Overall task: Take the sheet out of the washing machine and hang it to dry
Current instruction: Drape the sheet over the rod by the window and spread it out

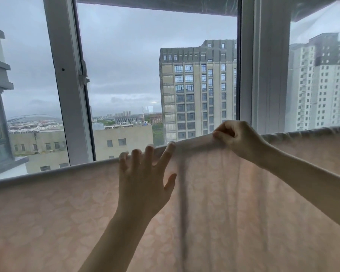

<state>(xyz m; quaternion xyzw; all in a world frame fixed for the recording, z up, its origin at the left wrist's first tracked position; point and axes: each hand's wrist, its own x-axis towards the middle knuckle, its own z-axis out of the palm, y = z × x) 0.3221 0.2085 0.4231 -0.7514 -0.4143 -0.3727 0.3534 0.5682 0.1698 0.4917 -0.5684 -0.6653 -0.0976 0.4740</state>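
A pale pink patterned sheet [57,213] hangs draped over a horizontal line that runs across the whole view, filling the lower half. My left hand [143,177] lies flat against the sheet just under its top fold, fingers spread apart and fingertips on the fold. My right hand [236,138] is shut on the top edge of the sheet, pinching a bunch of cloth between thumb and fingers. Vertical creases run down the cloth below the right hand. The line itself is hidden under the fold. No washing machine is in view.
Right behind the sheet stands a large window with white frames [67,85] and a thick white post [263,65]. Tall buildings [196,91] and grey sky show through the glass.
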